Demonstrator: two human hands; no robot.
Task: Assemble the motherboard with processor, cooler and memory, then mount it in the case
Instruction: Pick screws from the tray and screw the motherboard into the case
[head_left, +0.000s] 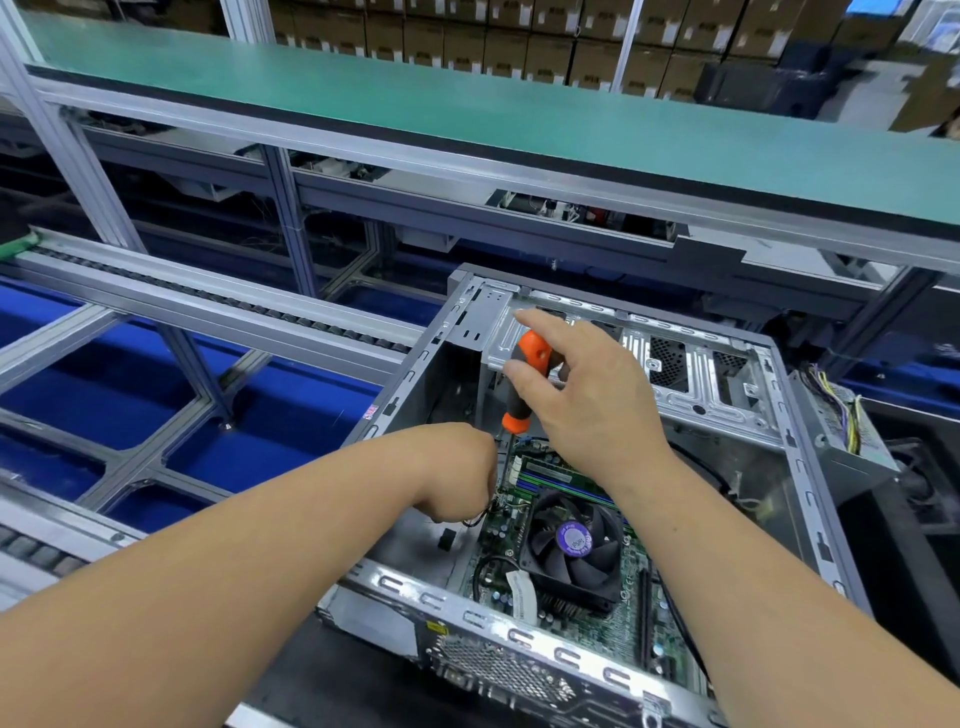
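Right hand (587, 395) pinched the screwdriver (524, 387) upright over the board (587, 618) inside the case (779, 415), tip at its far-left corner beside the left hand (457, 467), grip unclear.

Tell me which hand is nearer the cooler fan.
Left, by a small margin. The left hand is down inside the case, just left of the cooler fan. The right hand is above it, fingers on the screwdriver handle.
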